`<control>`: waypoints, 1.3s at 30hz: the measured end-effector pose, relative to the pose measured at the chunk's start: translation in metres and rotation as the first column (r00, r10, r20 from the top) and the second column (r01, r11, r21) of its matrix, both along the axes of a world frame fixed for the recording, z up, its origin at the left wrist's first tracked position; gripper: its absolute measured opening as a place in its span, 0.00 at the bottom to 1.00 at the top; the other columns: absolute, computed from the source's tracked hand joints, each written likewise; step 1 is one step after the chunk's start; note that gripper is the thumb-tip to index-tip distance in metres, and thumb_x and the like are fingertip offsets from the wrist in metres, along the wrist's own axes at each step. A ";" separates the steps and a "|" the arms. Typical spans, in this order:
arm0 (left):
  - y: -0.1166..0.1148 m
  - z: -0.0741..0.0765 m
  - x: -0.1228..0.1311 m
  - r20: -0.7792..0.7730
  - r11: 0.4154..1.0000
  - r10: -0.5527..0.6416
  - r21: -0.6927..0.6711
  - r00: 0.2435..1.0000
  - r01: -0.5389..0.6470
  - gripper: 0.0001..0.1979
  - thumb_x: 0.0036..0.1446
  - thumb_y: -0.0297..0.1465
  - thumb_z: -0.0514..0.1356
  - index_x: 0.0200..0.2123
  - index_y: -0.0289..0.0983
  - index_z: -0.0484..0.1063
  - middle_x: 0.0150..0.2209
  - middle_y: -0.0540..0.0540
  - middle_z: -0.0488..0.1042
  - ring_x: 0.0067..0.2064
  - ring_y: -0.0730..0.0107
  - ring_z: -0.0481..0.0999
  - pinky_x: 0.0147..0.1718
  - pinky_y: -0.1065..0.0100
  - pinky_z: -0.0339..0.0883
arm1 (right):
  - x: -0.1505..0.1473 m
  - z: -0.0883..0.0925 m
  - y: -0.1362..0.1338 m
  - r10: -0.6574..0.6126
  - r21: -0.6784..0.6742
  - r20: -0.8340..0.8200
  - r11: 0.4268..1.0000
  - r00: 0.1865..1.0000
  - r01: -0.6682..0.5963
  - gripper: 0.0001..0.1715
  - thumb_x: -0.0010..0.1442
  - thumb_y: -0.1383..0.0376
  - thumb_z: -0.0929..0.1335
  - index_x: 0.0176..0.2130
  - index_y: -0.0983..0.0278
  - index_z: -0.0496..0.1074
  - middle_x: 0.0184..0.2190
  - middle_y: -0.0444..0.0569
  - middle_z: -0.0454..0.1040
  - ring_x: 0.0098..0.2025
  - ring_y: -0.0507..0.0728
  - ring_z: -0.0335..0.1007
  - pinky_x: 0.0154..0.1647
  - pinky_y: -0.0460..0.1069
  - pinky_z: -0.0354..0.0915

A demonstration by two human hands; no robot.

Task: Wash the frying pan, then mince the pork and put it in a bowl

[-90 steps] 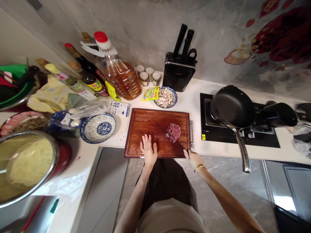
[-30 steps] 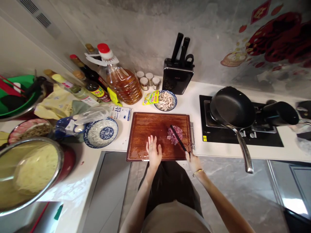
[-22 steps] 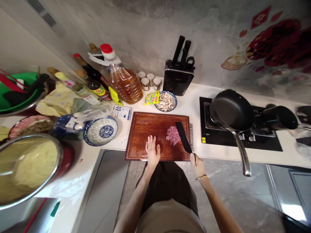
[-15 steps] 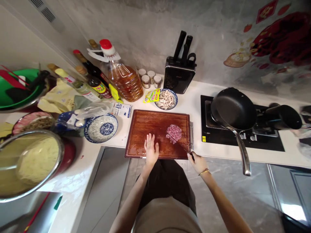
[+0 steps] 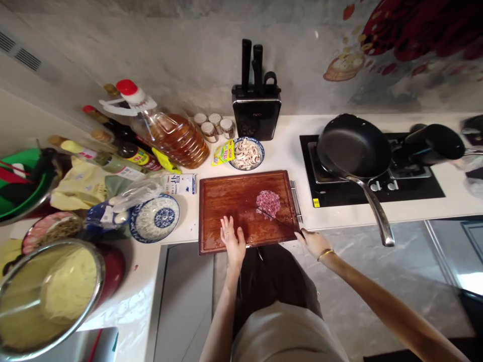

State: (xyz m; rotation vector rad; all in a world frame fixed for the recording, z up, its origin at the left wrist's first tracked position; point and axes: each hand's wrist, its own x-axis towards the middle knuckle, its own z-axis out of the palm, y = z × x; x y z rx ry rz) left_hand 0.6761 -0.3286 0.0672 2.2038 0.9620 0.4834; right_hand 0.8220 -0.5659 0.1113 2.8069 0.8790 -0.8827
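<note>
A heap of finely chopped pinkish meat (image 5: 268, 202) lies on the right half of the wooden cutting board (image 5: 222, 193). My right hand (image 5: 314, 243), with a bracelet at the wrist, is closed around the handle of a knife (image 5: 281, 222) at the board's front right corner. The dark blade reaches left to the near edge of the heap. Fingers spread, my left hand (image 5: 232, 238) is at the board's front edge, left of the meat, holding nothing. Behind the board sits a bowl of sliced mushrooms (image 5: 247, 153).
A frying pan (image 5: 354, 146) rests on the stove to the right, its handle jutting forward. A knife block (image 5: 256, 113) and an oil jug (image 5: 173, 136) stand behind the board. Leftward are a blue-and-white bowl (image 5: 154, 217) and a big pot (image 5: 100, 271) holding pale dough.
The view has turned, so the counter appears rotated and shifted. My right hand still grips the knife beside the meat heap; my left hand stays spread at the board's front.
</note>
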 end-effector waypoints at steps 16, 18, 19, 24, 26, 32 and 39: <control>-0.004 0.005 0.022 0.027 0.999 -0.050 0.001 0.998 0.050 0.24 0.64 0.34 0.46 0.63 0.37 0.53 0.66 0.38 0.48 0.68 0.62 0.41 0.64 0.53 0.39 | 0.026 -0.001 0.018 -0.073 -0.009 0.028 0.997 0.997 0.074 0.28 0.67 0.51 0.50 0.43 0.63 0.69 0.31 0.54 0.79 0.34 0.59 0.77 0.29 0.47 0.60; -0.005 0.005 0.022 0.037 0.999 -0.049 -0.003 0.998 0.049 0.24 0.64 0.33 0.46 0.63 0.37 0.53 0.66 0.38 0.49 0.68 0.62 0.41 0.64 0.53 0.38 | 0.027 -0.002 0.022 -0.060 -0.013 0.016 0.998 0.998 0.061 0.29 0.67 0.51 0.50 0.43 0.63 0.69 0.31 0.54 0.79 0.34 0.59 0.77 0.30 0.47 0.61; -0.006 0.005 0.022 0.044 0.999 -0.045 -0.004 0.998 0.046 0.24 0.64 0.33 0.46 0.63 0.37 0.53 0.66 0.39 0.49 0.68 0.63 0.42 0.64 0.53 0.38 | 0.027 -0.002 0.024 -0.054 -0.014 0.010 0.998 0.998 0.054 0.29 0.67 0.51 0.50 0.44 0.63 0.69 0.31 0.54 0.79 0.34 0.59 0.77 0.31 0.47 0.61; -0.007 0.009 0.018 0.049 0.999 -0.023 -0.024 0.999 0.025 0.24 0.64 0.34 0.46 0.63 0.38 0.53 0.66 0.39 0.49 0.68 0.63 0.41 0.64 0.54 0.38 | 0.017 0.001 0.029 -0.056 0.016 -0.009 0.998 0.998 0.056 0.28 0.67 0.52 0.50 0.48 0.63 0.68 0.32 0.55 0.79 0.34 0.60 0.77 0.31 0.48 0.62; -0.007 0.010 0.014 0.044 0.999 -0.022 -0.023 0.999 0.023 0.24 0.64 0.34 0.46 0.63 0.38 0.52 0.66 0.38 0.49 0.68 0.63 0.41 0.64 0.54 0.39 | 0.009 0.003 0.027 -0.070 0.044 -0.018 0.997 0.997 0.071 0.27 0.67 0.51 0.52 0.48 0.63 0.68 0.33 0.55 0.79 0.35 0.61 0.77 0.32 0.48 0.63; -0.003 0.012 0.010 0.053 0.999 -0.036 -0.003 0.998 0.036 0.25 0.64 0.34 0.47 0.63 0.37 0.52 0.66 0.38 0.49 0.68 0.61 0.41 0.64 0.52 0.39 | 0.005 -0.003 0.024 -0.123 0.081 -0.012 0.989 0.992 0.124 0.25 0.66 0.52 0.55 0.46 0.64 0.69 0.33 0.56 0.79 0.35 0.62 0.77 0.32 0.49 0.63; 0.001 0.009 0.018 0.101 0.996 -0.091 0.005 0.991 0.091 0.24 0.64 0.33 0.48 0.62 0.40 0.53 0.66 0.39 0.50 0.68 0.60 0.43 0.63 0.50 0.41 | 0.024 0.014 0.025 -0.091 0.130 0.083 0.988 0.992 0.080 0.27 0.67 0.51 0.51 0.43 0.63 0.69 0.29 0.52 0.78 0.32 0.59 0.76 0.28 0.47 0.59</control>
